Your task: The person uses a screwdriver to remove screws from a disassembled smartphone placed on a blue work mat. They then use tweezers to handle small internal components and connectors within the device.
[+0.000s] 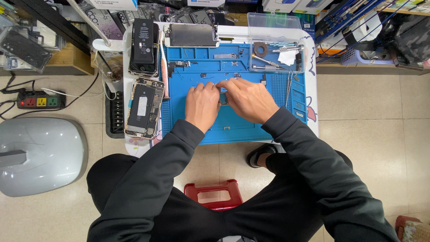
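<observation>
Blue rubbery mat [251, 127]; both hands [202, 104] pinch small part [224, 99].

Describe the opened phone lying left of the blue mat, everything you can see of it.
The opened phone lies flat, back down, on the white table, just off the left edge of the blue mat. Its screen is off, so the insides show: a dark battery with a pale label along the middle, boards and small parts around it, and a metallic frame. Neither hand touches it; the left hand works nearby on the mat.
</observation>
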